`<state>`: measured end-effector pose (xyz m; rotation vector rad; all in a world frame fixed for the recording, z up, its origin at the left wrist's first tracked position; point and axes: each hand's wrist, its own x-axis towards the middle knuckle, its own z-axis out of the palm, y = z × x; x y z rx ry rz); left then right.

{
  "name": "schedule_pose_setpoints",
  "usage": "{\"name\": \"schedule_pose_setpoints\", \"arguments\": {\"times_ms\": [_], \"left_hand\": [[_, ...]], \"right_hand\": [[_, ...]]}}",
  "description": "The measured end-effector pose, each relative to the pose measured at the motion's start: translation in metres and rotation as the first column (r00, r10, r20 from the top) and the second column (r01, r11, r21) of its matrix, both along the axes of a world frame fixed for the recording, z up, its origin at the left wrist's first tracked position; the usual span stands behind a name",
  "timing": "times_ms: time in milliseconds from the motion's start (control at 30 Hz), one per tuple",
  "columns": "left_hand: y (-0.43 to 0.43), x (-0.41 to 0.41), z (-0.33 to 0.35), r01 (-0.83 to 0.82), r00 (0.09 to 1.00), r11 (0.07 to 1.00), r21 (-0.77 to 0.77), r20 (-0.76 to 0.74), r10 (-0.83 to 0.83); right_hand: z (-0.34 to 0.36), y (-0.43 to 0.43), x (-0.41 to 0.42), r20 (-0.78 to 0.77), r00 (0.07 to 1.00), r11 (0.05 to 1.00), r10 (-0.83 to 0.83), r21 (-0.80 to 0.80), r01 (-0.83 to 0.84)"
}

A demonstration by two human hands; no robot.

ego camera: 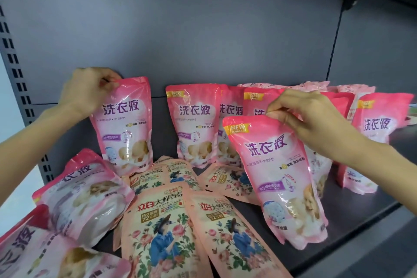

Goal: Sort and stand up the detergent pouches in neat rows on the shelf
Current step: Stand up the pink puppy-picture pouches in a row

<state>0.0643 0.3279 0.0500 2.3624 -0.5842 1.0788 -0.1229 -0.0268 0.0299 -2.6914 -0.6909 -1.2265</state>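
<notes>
Left hand (90, 92) grip pinches the top edge of an upright glossy pink plastic detergent pouch (126, 126) at the rear of the grey metal shelf (361, 216); right hand (309, 117) grip pinches a tilted pink pouch (277, 178) (bare shelf to its right).

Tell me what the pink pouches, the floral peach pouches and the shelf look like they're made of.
Pink pouches: likely glossy flexible plastic film; bright glare, wrinkles. Floral peach pouches: similar film, seemingly matte; hardly any glare. Shelf: probably painted metal, flat dark grey; slotted upright on the left.
</notes>
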Motion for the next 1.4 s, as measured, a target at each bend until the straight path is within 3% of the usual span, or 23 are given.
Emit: {"name": "schedule_pose_setpoints", "arguments": {"times_ms": [233,400,567,867,1167,1267,1400], "left_hand": [[0.000,0.000,0.000,-0.008,1.000,1.000,-0.004,-0.006,0.008],[0.000,0.002,0.001,-0.015,1.000,1.000,0.011,0.000,0.015],[0.002,0.007,0.000,0.017,1.000,1.000,-0.001,0.011,-0.017],[-0.010,0.018,0.006,0.095,0.991,0.980,-0.173,-0.081,-0.110],[-0.030,0.026,0.014,0.170,0.972,0.944,-0.284,-0.109,-0.207],[-0.038,0.025,0.011,0.166,0.968,0.954,-0.249,-0.144,-0.206],[-0.044,0.018,0.009,0.068,0.989,0.992,-0.110,-0.127,-0.082]], "right_hand": [[-0.002,0.001,-0.004,-0.157,0.986,0.985,0.052,0.172,-0.025],[-0.011,-0.001,0.000,-0.174,0.985,0.994,0.010,0.107,0.009],[-0.009,-0.005,0.004,-0.096,0.995,0.983,0.012,0.183,0.006],[0.001,-0.023,-0.005,0.032,0.995,0.946,-0.093,0.315,0.079],[0.001,-0.045,-0.016,0.004,0.989,0.901,-0.148,0.414,0.133],[0.001,-0.045,-0.019,-0.003,0.991,0.912,-0.132,0.391,0.123],[-0.004,-0.030,-0.020,-0.002,0.995,0.944,-0.099,0.317,0.094]]}}
